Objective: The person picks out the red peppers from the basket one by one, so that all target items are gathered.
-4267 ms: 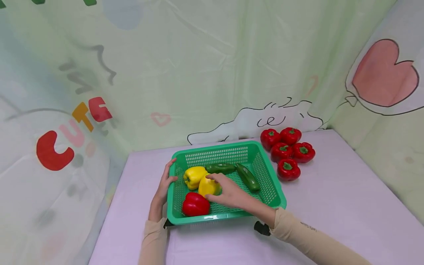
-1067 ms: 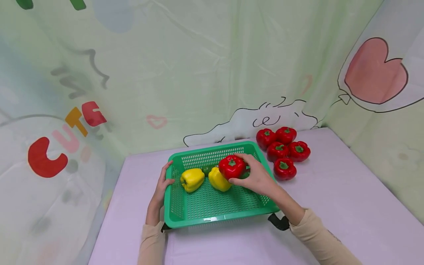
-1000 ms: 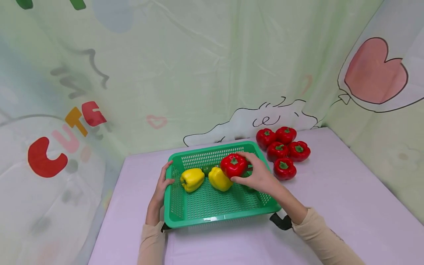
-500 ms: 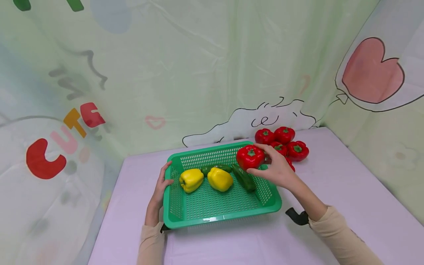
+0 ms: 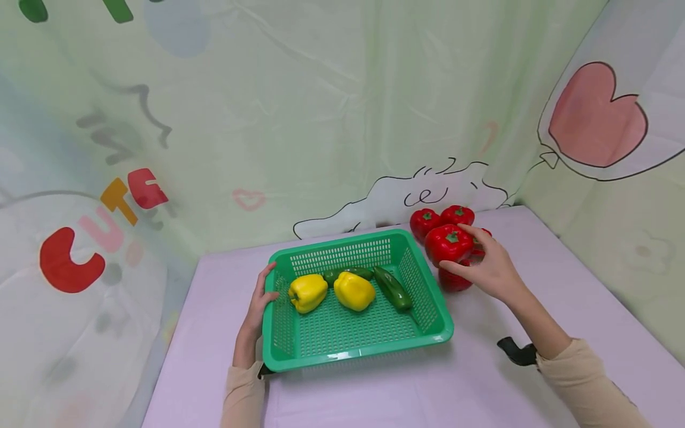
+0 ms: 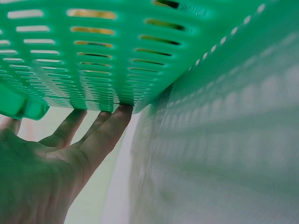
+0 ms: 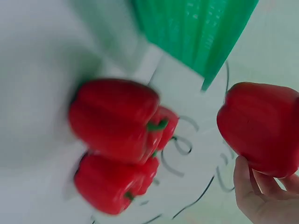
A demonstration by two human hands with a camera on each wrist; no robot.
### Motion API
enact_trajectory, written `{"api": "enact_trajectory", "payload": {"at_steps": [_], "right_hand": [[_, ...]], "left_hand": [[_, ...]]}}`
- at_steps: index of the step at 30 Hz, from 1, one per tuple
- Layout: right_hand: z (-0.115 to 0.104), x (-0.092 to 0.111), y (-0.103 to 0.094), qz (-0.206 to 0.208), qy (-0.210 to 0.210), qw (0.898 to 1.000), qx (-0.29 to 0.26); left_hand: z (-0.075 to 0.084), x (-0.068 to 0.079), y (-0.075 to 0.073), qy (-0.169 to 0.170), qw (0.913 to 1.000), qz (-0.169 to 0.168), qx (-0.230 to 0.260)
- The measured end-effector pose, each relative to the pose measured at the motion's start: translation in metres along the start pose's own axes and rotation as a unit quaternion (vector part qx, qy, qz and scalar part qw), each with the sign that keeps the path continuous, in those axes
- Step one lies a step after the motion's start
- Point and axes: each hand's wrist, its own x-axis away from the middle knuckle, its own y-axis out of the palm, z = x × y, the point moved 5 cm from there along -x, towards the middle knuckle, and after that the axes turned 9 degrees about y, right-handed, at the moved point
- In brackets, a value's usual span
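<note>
My right hand [image 5: 495,270] holds a red bell pepper [image 5: 448,244] by its sides, stem up. In the right wrist view this held pepper [image 7: 259,128] is raised above the table, apart from other red bell peppers [image 7: 114,119] standing there. My left hand [image 5: 258,309] grips the left side of a green plastic basket [image 5: 358,353]; in the left wrist view its fingers [image 6: 105,135] touch the slotted outer wall. Inside the basket lie two yellow bell peppers [image 5: 354,291] and two long green peppers [image 5: 393,288].
Several red bell peppers [image 5: 425,221] stand grouped right of the basket, some partly hidden by the held pepper and hand. A lilac cloth covers the table [image 5: 342,401]. A printed curtain [image 5: 299,119] hangs right behind its back edge.
The red bell pepper from the basket's front left is lifted out in my right hand and carried right, over the group. One yellow pepper now lies farther right. My left hand stays at the basket.
</note>
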Motion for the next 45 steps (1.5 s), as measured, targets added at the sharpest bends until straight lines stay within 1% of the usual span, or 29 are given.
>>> {"api": "enact_trajectory", "payload": {"at_steps": [3,8,13,17,25,33,40,45], "right_hand": [[0.011,-0.002,-0.011,0.011,0.017,1.0,0.008],[0.033,-0.003,-0.027,0.015,0.043,0.999,-0.002],[0.054,-0.001,-0.034,0.029,0.066,0.997,0.004],[0.067,0.002,-0.038,0.04,0.071,0.997,0.004],[0.09,0.005,-0.034,0.036,0.096,0.994,0.025],[0.106,0.009,-0.026,0.034,0.109,0.993,0.031],[0.124,0.01,-0.019,0.02,0.132,0.991,0.031],[0.13,0.009,-0.016,0.014,0.132,0.991,0.032]], "left_hand": [[-0.001,0.001,0.0,0.0,1.0,0.001,-0.001],[0.0,0.0,0.001,0.0,1.0,0.002,0.0],[0.001,0.0,0.001,0.0,1.0,0.001,-0.001],[0.003,0.001,0.001,0.005,1.0,0.0,0.002],[0.003,0.001,0.0,0.009,1.0,-0.001,0.001],[0.002,0.001,0.002,0.007,1.0,-0.004,0.0],[0.002,0.001,0.001,0.009,0.9999,-0.005,0.001],[0.001,0.001,0.002,0.01,0.9998,-0.008,0.012]]}}
